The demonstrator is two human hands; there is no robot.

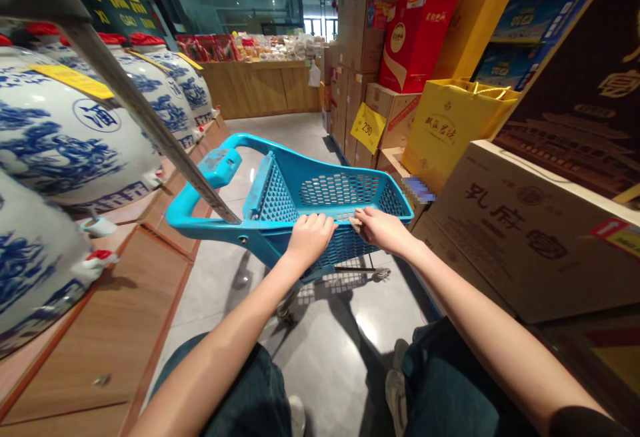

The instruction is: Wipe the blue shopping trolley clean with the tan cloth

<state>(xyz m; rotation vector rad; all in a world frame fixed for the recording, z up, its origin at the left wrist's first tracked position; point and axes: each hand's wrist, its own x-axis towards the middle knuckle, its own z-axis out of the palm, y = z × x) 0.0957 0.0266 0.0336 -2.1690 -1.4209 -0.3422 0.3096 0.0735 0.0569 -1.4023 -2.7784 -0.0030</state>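
A blue plastic shopping cart [340, 177] stands side-on in front of me, its basket empty and its handle end to the left. My left hand [311, 240] is closed over the near rim of the basket. Close by on the right, my right hand [381, 229] is closed at the same rim. Its fingers pinch a small crumpled brownish piece [356, 223] that looks like cloth, mostly hidden by the hand. Dark smudges mark the cart's blue handle piece [220, 167]. A grey metal pole [150, 117] slants down across the handle end.
Large blue-and-white jars [100, 123] stand on a wooden cabinet [115, 323] at left. Stacked cartons [530, 223], a yellow gift bag [450, 130] and a red box [415, 40] line the right. A counter [260, 87] with packaged goods crosses the back. Grey floor [345, 337] runs between.
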